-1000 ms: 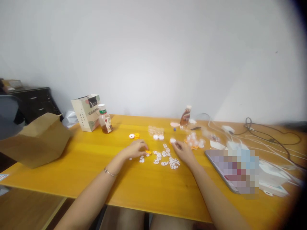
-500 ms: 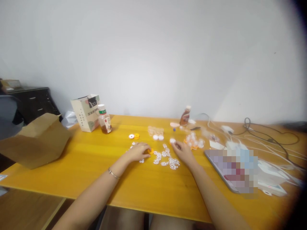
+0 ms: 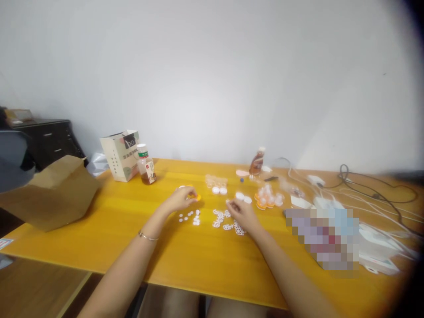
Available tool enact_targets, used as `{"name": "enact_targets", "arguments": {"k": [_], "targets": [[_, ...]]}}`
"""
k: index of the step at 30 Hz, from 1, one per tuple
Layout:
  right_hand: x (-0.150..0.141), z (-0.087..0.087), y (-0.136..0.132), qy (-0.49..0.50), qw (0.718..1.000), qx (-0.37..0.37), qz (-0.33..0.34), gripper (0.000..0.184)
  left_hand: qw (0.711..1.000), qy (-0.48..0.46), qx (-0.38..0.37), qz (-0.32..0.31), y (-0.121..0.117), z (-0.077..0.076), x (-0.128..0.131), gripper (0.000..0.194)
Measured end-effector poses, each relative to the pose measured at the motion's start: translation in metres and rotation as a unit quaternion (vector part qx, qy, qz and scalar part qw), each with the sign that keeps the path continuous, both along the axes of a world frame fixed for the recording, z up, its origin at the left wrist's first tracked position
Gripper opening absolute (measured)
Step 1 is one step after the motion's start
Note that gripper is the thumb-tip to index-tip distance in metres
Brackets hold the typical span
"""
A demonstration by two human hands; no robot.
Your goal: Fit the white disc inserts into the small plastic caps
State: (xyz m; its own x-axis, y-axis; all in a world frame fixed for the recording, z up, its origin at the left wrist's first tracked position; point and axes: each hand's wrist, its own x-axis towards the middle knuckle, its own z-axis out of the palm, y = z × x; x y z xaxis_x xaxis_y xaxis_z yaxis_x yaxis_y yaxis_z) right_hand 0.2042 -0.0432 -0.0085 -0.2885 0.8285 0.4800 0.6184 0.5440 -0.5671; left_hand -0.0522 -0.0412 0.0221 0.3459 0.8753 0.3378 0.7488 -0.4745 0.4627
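My left hand (image 3: 180,199) is curled over a small orange cap (image 3: 197,197) on the yellow table (image 3: 132,229), beside where orange and white caps lay. My right hand (image 3: 241,213) rests on a scatter of small white ring-shaped pieces (image 3: 228,219), fingers pinched together on one of them. Several tiny white discs (image 3: 191,216) lie between my hands. Two white caps (image 3: 243,197) sit just beyond my right hand, and a cluster of orange-and-clear small containers (image 3: 269,197) lies to its right.
A tea bottle (image 3: 145,164) and paper bag (image 3: 119,154) stand at back left, a brown bottle (image 3: 257,160) at the back. A brown paper bag (image 3: 49,192) lies at the left edge. Cables (image 3: 364,190) and a tablet (image 3: 323,234) fill the right.
My left hand moved away from me and left, carrying the orange cap toward the far caps. My right hand drew back from the white cap onto the ring pieces.
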Motion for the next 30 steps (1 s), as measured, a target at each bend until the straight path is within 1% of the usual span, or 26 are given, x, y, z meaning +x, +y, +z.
{"name": "enact_targets", "arguments": {"k": [2,4,6,9,10,12,13,15,20,23,25,30], "targets": [[-0.019,-0.004,-0.006,-0.011,0.998,-0.004,0.058,0.015,1.0,-0.009,0.009,0.013,0.0,0.002,-0.003,0.017],[-0.039,-0.007,-0.009,-0.029,0.995,-0.01,0.091,0.01,0.999,-0.018,0.018,0.024,0.001,0.003,-0.004,0.017],[-0.058,-0.008,-0.009,-0.043,0.994,-0.021,0.098,0.012,0.999,-0.016,0.025,0.023,0.001,0.003,-0.004,0.017],[-0.079,-0.008,-0.002,-0.077,0.993,-0.038,0.084,0.017,0.999,-0.008,0.027,0.015,0.0,0.003,-0.003,0.017],[-0.083,-0.007,0.0,-0.092,0.992,-0.038,0.083,0.016,1.0,-0.007,0.025,0.015,0.0,0.003,-0.003,0.018],[-0.088,-0.007,0.004,-0.105,0.99,-0.035,0.087,0.008,1.0,-0.009,0.019,0.018,0.0,0.003,-0.003,0.019],[-0.089,-0.007,0.005,-0.108,0.99,-0.032,0.089,0.005,1.0,-0.01,0.017,0.018,0.0,0.003,-0.002,0.019],[-0.086,-0.007,0.004,-0.113,0.989,-0.024,0.092,0.008,1.0,-0.013,0.014,0.014,0.0,0.002,-0.002,0.019],[-0.071,-0.01,-0.001,-0.141,0.984,0.016,0.11,0.013,0.999,-0.024,-0.021,-0.021,0.001,-0.003,0.003,0.02],[-0.063,-0.014,0.0,-0.123,0.985,0.022,0.119,0.011,0.997,-0.039,-0.046,-0.042,0.0,-0.006,0.006,0.022],[-0.057,-0.015,0.002,-0.093,0.99,0.015,0.108,0.009,0.995,-0.05,-0.058,-0.06,-0.001,-0.007,0.009,0.022],[-0.042,-0.012,0.009,-0.025,0.998,-0.011,0.051,0.006,0.99,-0.053,-0.08,-0.104,-0.003,-0.013,0.018,0.024]]}}
